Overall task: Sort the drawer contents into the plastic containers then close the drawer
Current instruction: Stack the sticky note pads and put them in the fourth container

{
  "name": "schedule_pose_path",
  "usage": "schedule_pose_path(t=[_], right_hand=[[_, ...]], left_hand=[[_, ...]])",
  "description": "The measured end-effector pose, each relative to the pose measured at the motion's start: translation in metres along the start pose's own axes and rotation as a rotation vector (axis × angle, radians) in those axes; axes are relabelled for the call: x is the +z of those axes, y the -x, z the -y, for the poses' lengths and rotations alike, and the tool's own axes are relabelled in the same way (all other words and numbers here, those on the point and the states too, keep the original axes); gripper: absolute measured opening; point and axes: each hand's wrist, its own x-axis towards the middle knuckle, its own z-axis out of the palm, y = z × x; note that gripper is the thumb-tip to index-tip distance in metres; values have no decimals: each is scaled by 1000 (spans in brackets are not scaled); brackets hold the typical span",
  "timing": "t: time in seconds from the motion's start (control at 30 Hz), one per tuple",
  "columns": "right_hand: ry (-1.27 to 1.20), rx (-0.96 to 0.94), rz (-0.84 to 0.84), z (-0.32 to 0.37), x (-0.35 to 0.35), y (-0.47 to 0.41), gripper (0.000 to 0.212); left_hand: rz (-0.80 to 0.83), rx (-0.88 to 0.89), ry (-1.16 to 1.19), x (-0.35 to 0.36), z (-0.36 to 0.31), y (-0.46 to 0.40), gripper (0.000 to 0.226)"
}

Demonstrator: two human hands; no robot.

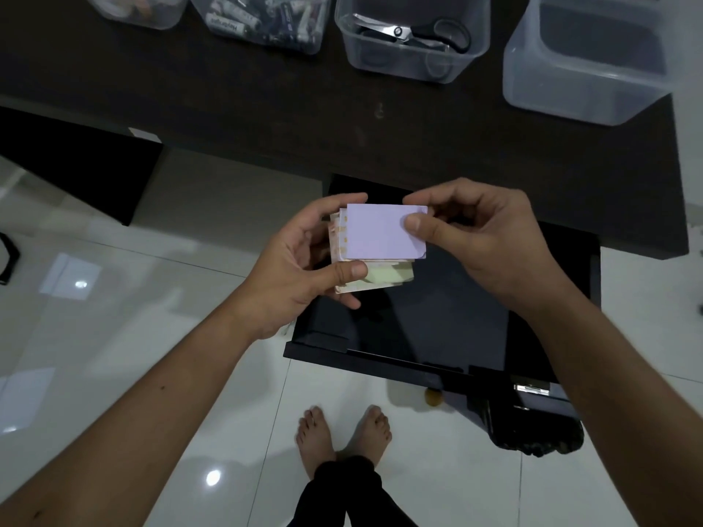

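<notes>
Lilac card [382, 232]: top of a small stack of paper slips [374, 275], held above the open drawer [437, 317].
Right hand [479, 237]: grip pinches the card's right edge between thumb and forefinger.
Left hand [304, 260]: grip curled round the stack, thumb pressed on its lower edge.
Drawer: dark, pulled out from the surface [266, 108].
Containers: four clear tubs in a row on the surface; one holds scissors [414, 32], one batteries [266, 20], the rightmost tub [586, 58] looks bare.
</notes>
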Motion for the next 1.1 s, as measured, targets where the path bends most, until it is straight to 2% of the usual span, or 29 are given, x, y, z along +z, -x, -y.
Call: schedule_pose_path(t=[0.17, 0.27, 0.37, 0.5, 0.6, 0.73, 0.87, 0.97, 1.1], right_hand=[[8, 19, -27, -4, 1, 3, 25], [-20, 115, -15, -3, 1, 8, 45], [-163, 242, 105, 6, -4, 15, 63], [-226, 273, 172, 22, -13, 24, 55], [-224, 276, 126, 38, -23, 32, 48], [-218, 273, 76, 65, -37, 42, 34], [-207, 286, 15, 102, -58, 56, 32], [-217, 286, -38, 123, -78, 63, 38], [-286, 321, -148, 135, -109, 56, 58]], left_hand=[[5, -7, -9, 5, 0, 1, 71], [13, -16, -10, 9, -3, 3, 68], [39, -16, -6, 16, -12, 4, 66], [79, -32, -2, 27, -27, 7, 65], [105, -75, 28, 39, -44, 12, 63], [46, -102, -1, 64, -80, 14, 46], [47, -103, -36, 91, -116, 13, 44], [76, -97, -51, 111, -138, 6, 52], [43, -168, -47, 134, -158, -23, 87]])
